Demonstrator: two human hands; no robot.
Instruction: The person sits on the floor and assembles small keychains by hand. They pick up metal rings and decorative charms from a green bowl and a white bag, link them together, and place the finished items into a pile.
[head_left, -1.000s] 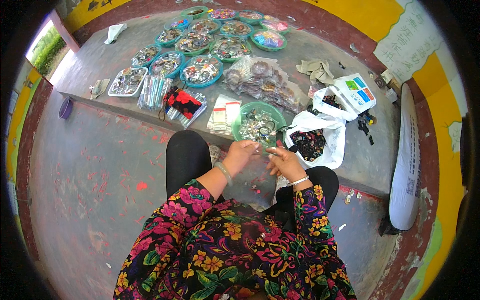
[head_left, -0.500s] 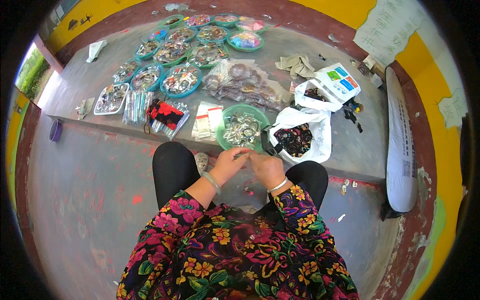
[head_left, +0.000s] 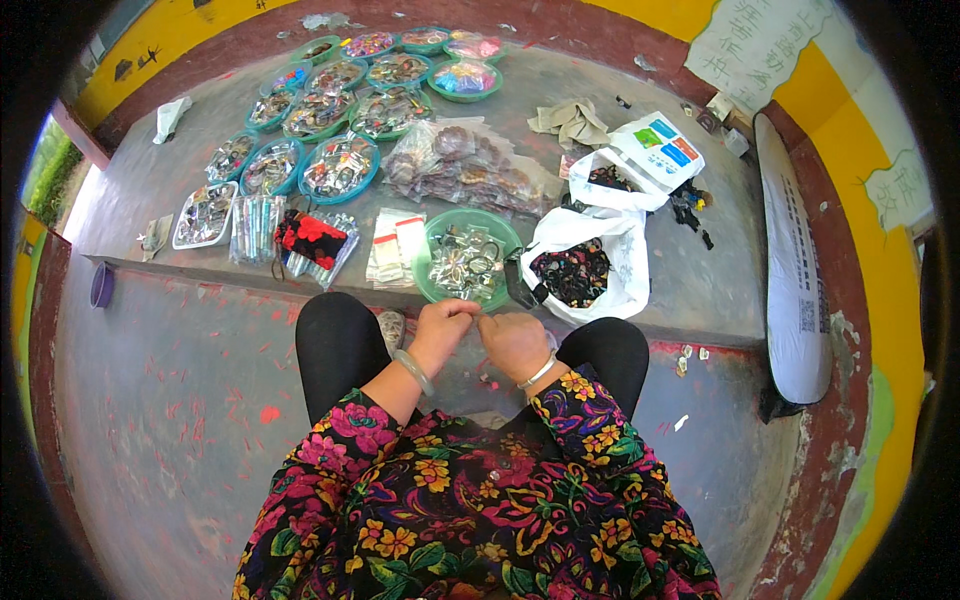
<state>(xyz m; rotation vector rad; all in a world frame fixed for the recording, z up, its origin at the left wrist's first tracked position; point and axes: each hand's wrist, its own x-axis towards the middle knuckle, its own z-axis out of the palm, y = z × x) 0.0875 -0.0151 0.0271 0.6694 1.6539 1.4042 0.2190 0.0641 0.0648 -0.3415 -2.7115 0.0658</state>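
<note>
My left hand (head_left: 440,334) and my right hand (head_left: 518,346) meet over the gap between my knees, fingertips pinched close together. Whatever they hold is too small or hidden to make out. Just beyond them, on the raised ledge, is a green plastic basin (head_left: 452,217) with small shiny metal and dark pieces. To its right stands an open white plastic bag (head_left: 630,285) filled with small dark, multicoloured pieces (head_left: 570,275). Flat clear packets with red strips (head_left: 388,258) lie left of the basin.
A red-and-black pouch (head_left: 313,238) rests on clear-wrapped bundles (head_left: 258,228) beside a white tray (head_left: 184,240). Behind are clear bags of brown items (head_left: 450,165) and several filled basins. Another white bag (head_left: 655,145) and a cloth (head_left: 570,122) lie right. The ledge edge (head_left: 690,338) runs before my knees.
The view has shifted slightly, so the ledge things sit further left. My hands stay together, with fingertips a little further apart and my right hand turned slightly.
</note>
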